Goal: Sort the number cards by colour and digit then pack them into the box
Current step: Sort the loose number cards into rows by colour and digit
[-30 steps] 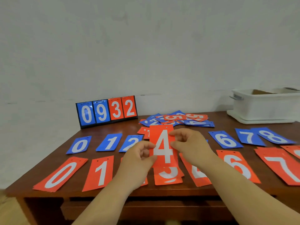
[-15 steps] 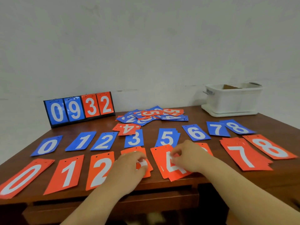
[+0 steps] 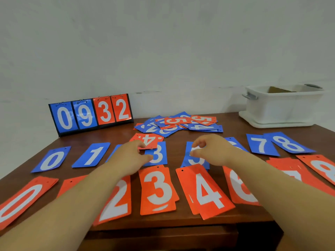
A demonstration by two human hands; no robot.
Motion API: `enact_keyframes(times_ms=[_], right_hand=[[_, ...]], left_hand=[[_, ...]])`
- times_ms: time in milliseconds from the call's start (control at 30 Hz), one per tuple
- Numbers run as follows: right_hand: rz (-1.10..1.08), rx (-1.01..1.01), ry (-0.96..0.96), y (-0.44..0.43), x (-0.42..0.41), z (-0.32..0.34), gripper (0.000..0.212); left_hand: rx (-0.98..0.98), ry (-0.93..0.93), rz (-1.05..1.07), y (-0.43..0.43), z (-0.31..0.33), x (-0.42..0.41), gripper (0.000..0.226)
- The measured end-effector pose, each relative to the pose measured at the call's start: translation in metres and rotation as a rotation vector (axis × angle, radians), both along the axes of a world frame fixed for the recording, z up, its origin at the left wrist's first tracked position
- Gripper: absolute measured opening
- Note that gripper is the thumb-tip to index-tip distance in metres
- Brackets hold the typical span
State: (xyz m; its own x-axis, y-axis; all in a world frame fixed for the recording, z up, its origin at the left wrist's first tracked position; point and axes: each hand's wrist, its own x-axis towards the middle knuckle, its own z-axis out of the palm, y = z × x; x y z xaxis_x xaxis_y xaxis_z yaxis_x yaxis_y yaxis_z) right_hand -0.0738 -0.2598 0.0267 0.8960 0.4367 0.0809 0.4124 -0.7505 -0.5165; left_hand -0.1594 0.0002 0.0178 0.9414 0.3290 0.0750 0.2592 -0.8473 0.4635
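A: Near edge of the desk (image 3: pixel 163 221)?
B: Red cards in a row, digits 0 to 8; the red 4 stack (image 3: pixel 204 192) lies tilted.
A: Hands?
B: Left hand (image 3: pixel 132 156) pinches the edge of an upside-down red 4 card (image 3: pixel 147 140) over the blue 3 (image 3: pixel 158 154). Right hand (image 3: pixel 213 151) hovers above the blue 5 (image 3: pixel 194 160), fingers loosely curled, holding nothing.
A: Beyond that?
B: Unsorted pile (image 3: pixel 179 124) mid-desk; white box (image 3: pixel 282 105) at the far right corner; scoreboard (image 3: pixel 90 114) reading 0932 far left.

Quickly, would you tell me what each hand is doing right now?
Left hand: fingers pinching the edge of the upside-down red 4 card.
Right hand: open, fingers curled above the blue 5 card, holding nothing.
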Motion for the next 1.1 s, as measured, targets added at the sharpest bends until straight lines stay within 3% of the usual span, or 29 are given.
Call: enact_keyframes(times_ms=[133, 267, 467, 600, 700, 767, 967, 1100], right_hand=[[0.017, -0.04, 0.028, 0.022, 0.042, 0.005, 0.031], [0.09, -0.05, 0.023, 0.056, 0.072, 0.002, 0.028], [0.203, -0.095, 0.009, 0.1, 0.094, -0.002, 0.026], [0.205, -0.092, -0.005, 0.112, 0.103, -0.005, 0.025], [0.189, -0.091, -0.02, 0.116, 0.106, -0.003, 0.027], [0.183, -0.096, -0.029, 0.121, 0.106, -0.002, 0.029], [0.209, -0.148, -0.059, 0.153, 0.109, 0.0, 0.03], [0.321, -0.427, -0.125, 0.185, 0.112, -0.005, 0.048]], left_hand=[[0.038, 0.063, 0.091, 0.023, 0.001, 0.045, 0.061], [0.06, 0.157, 0.126, 0.024, -0.001, 0.085, 0.085], [0.112, 0.206, 0.115, 0.023, -0.008, 0.115, 0.092], [0.072, 0.096, 0.117, 0.029, -0.004, 0.112, 0.072], [-0.152, -0.041, 0.184, 0.038, -0.006, 0.107, 0.035], [-0.325, -0.111, 0.236, 0.043, -0.004, 0.102, 0.023], [-0.519, -0.324, 0.311, 0.076, 0.01, 0.07, 0.015], [-0.542, -0.415, 0.38, 0.105, 0.005, 0.052, 0.015]])
